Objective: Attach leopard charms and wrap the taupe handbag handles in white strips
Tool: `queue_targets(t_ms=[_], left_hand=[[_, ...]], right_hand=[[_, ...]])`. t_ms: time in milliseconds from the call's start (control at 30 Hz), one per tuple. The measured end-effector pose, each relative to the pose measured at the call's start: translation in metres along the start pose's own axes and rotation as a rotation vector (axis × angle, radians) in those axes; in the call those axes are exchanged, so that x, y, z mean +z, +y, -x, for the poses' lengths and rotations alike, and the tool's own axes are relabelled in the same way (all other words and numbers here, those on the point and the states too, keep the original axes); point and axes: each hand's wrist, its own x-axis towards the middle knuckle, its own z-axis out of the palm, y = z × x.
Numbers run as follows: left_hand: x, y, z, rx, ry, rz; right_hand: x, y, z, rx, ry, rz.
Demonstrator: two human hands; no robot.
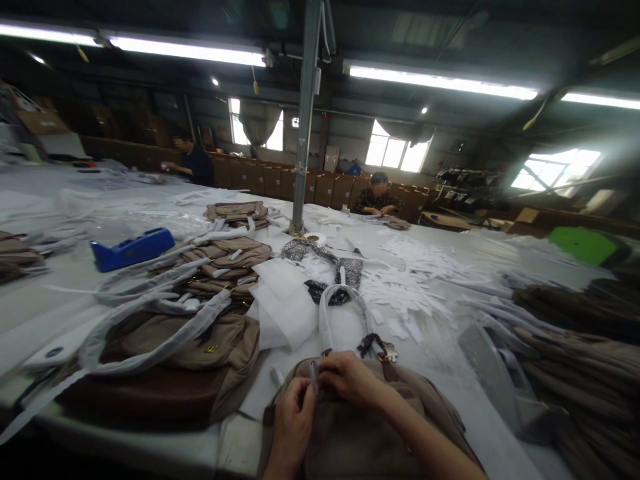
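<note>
A brown fabric bag (350, 433) lies at the near edge of the white table, directly under my hands. My left hand (293, 420) is closed in a pinch at the top of the bag. My right hand (350, 379) is closed beside it, and a small pale strip (314, 375) stands up between the two hands. The bag's handle (325, 313), wrapped in white foam, loops away from me. A dark chain strap (375, 345) lies by the right hand.
A pile of brown bags (190, 347) with foam-wrapped straps lies to the left, and more bags (575, 360) to the right. A blue tape dispenser (133, 248) sits far left. White paper scraps (415, 280) cover the middle. A metal post (303, 133) rises beyond. Two people work at the back.
</note>
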Motion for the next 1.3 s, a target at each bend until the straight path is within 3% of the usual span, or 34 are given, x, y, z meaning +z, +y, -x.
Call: queue_targets(t_ms=[133,200,433,700,833,1067,1200,1300], left_hand=[[0.005,-0.003,0.001,-0.029,0.071,-0.02],[0.006,-0.005,0.001,-0.031,0.078,-0.029],[0.005,-0.005,0.004,-0.007,0.074,0.003],[0.007,-0.001,0.01,0.13,0.156,-0.025],[0.007,-0.002,0.012,0.18,0.148,-0.041],[0.008,-0.01,0.011,0.044,0.115,-0.001],[0.006,-0.012,0.007,-0.061,0.119,0.195],[0.001,-0.007,0.003,-0.088,0.012,0.313]], right_hand=[[-0.003,-0.009,0.015,0.265,0.386,0.032],[0.005,-0.016,0.027,0.332,0.443,-0.057],[0.047,-0.028,0.033,0.32,0.376,-0.255],[0.04,-0.028,0.015,0.315,0.283,-0.25],[0.042,-0.021,0.016,0.304,0.313,-0.254],[0.05,-0.006,0.028,0.197,0.346,-0.333],[0.047,-0.001,0.03,0.154,0.305,-0.352],[0.045,-0.001,0.03,0.148,0.283,-0.351]])
